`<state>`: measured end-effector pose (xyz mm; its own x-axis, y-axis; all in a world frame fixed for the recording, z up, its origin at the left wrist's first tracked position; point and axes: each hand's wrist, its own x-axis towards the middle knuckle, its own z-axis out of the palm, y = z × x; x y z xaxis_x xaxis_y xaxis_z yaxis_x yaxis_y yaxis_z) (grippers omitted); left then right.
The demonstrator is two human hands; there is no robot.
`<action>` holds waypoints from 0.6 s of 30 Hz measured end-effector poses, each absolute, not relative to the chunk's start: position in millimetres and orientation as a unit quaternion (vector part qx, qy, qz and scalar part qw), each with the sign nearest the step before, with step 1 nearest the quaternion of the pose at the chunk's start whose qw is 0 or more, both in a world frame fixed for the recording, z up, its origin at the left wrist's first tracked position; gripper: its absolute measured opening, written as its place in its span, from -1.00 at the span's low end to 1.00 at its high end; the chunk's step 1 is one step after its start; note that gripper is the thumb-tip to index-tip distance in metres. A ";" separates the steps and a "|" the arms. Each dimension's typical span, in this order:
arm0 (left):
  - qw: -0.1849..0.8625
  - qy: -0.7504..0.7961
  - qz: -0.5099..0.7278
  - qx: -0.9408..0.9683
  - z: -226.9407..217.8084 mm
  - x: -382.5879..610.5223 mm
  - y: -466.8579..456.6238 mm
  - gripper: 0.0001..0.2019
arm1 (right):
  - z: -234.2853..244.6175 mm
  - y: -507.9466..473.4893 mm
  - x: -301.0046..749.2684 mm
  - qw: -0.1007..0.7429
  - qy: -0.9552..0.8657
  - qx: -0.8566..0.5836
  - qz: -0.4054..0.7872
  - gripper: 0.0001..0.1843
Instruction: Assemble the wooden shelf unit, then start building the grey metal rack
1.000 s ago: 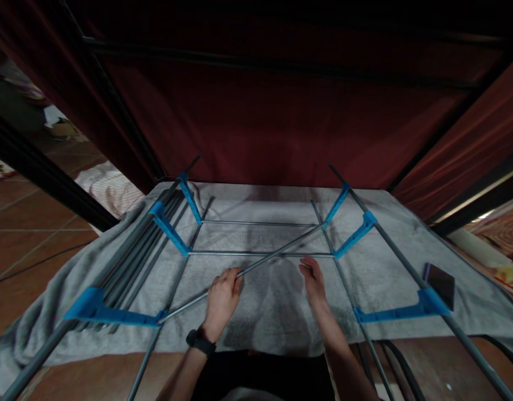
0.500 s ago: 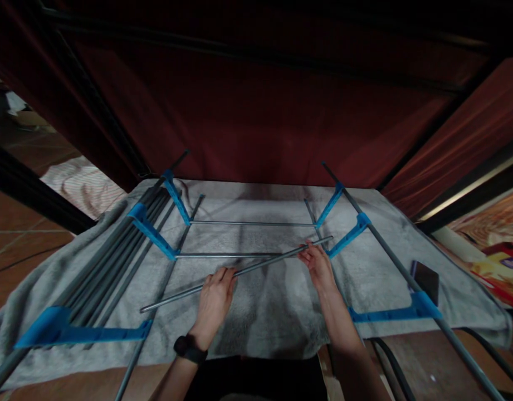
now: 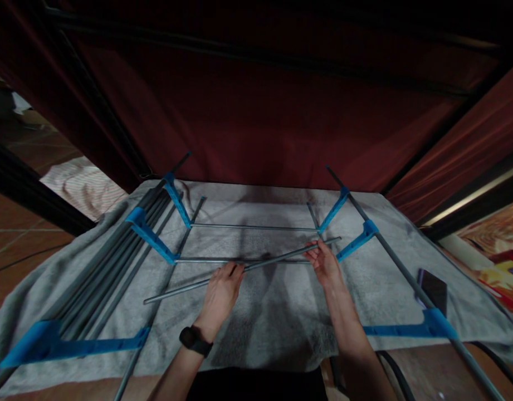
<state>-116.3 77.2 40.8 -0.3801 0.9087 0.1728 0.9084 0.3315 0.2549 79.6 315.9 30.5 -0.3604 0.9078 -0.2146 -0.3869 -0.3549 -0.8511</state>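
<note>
My left hand (image 3: 220, 294) and my right hand (image 3: 326, 263) both grip a thin grey metal rod (image 3: 277, 259) that runs slantwise from lower left to upper right. The rod is lifted a little above a grey towel (image 3: 277, 312). On the towel lies a rack frame of grey rods joined by blue plastic brackets (image 3: 151, 236). Two cross rods (image 3: 256, 226) span between the left and right brackets just beyond my hands. A black watch sits on my left wrist.
A bundle of loose grey rods (image 3: 110, 267) lies along the frame's left side. A dark phone (image 3: 432, 289) rests on the towel near the right blue bracket (image 3: 406, 329). Dark red curtains (image 3: 256, 111) hang behind. Tiled floor shows at the left.
The rod's left end has come free of the near left bracket and lifted. My right hand has reached forward and closed on the rod's right part.
</note>
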 end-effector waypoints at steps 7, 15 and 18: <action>-0.001 0.813 0.159 0.561 40.4 -112.9 87.5 -0.68 | 23.1 318.0 85.6 0.389 -0.379 -0.385 0.746 -0.79; 0.016 0.878 0.122 0.463 43.2 -132.3 77.0 -0.76 | -35.3 298.0 151.0 0.439 -0.479 -0.508 0.566 -0.60; -0.002 0.888 0.111 0.446 45.3 -145.2 74.9 -0.75 | -60.2 302.7 180.6 0.474 -0.487 -0.555 0.480 -0.61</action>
